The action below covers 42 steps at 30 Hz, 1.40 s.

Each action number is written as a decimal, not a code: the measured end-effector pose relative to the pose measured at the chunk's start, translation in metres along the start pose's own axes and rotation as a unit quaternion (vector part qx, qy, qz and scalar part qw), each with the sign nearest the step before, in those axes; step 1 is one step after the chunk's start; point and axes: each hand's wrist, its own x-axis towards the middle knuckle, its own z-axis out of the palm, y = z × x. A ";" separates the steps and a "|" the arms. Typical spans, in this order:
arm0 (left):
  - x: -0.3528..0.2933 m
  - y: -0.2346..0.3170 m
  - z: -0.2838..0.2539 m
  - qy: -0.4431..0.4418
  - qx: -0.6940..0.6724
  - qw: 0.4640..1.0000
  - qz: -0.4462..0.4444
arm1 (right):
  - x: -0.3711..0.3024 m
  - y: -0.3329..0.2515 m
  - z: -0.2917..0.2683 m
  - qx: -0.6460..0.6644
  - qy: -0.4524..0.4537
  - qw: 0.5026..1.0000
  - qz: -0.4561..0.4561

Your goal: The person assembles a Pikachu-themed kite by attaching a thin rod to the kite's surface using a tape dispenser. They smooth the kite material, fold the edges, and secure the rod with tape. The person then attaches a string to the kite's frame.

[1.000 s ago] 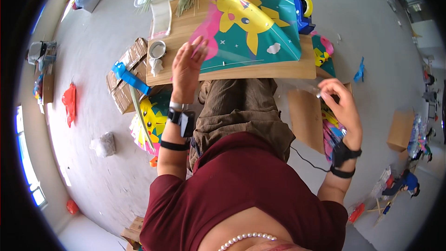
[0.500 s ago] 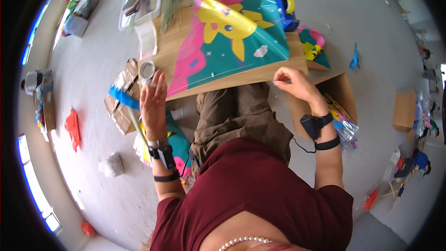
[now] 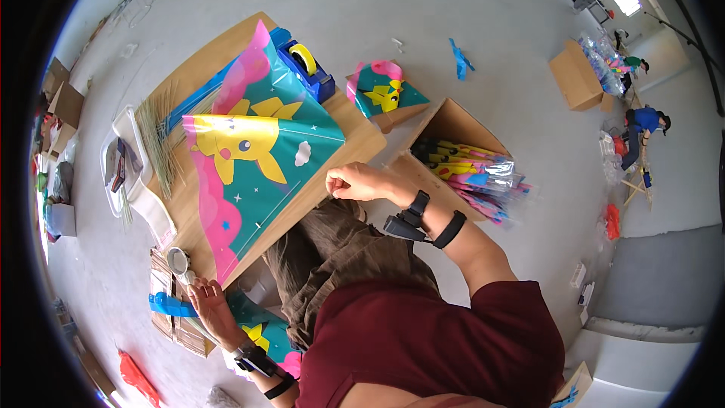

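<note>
A teal and pink kite [image 3: 253, 174] with a yellow cartoon figure lies on the wooden table [image 3: 355, 125]. A thin pale rod [image 3: 268, 211] runs along its near edge. My right hand [image 3: 359, 181] is just off the table's near right edge, fingers curled together; whatever they may hold is too small to make out. At the near left corner, my left hand [image 3: 210, 306] has its fingers stretched out with nothing in them. Close to those fingers sit a roll of tape [image 3: 178, 260] and, lower, a blue strip [image 3: 171, 304].
Thin sticks [image 3: 162, 143] and a white plastic tray [image 3: 113, 174] occupy the table's left side. A blue tape dispenser [image 3: 317, 79] stands at the far right edge. To the right, a cardboard box [image 3: 453, 117] holds several wrapped colourful items. Another kite [image 3: 385, 91] lies beyond it.
The view has turned, so the table now appears tilted and further left. The kite lies flatter, its far part less curled. My right hand's fingers are drawn in closer; my left hand remains near the tape.
</note>
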 end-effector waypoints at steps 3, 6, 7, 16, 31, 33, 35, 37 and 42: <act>-0.003 0.002 -0.001 0.011 0.045 0.999 0.029 | 0.003 0.001 0.005 0.012 0.012 1.000 0.008; -0.003 0.003 -0.012 0.012 0.075 0.996 0.048 | 0.008 0.011 0.011 0.045 0.033 0.998 0.003; -0.002 0.002 -0.017 0.007 0.082 0.995 0.051 | 0.010 0.017 0.013 0.058 0.041 0.997 -0.001; -0.016 0.002 -0.030 0.173 0.247 0.948 0.104 | 0.040 0.042 0.040 0.109 0.015 0.994 0.010; -0.010 -0.021 -0.057 0.246 0.243 0.938 0.027 | 0.074 0.038 0.032 0.079 -0.050 0.994 0.057; -0.006 -0.024 -0.061 0.276 0.225 0.934 0.013 | 0.085 0.034 0.028 0.077 -0.058 0.994 0.054; -0.004 -0.027 -0.068 0.266 0.232 0.935 0.010 | 0.093 0.034 0.026 0.095 -0.065 0.992 0.055; 0.001 -0.030 -0.071 0.253 0.253 0.934 0.012 | 0.101 0.041 0.025 0.072 -0.060 0.994 0.058; 0.007 -0.037 -0.068 0.275 0.224 0.934 0.032 | 0.108 0.049 0.027 0.167 -0.082 0.978 0.098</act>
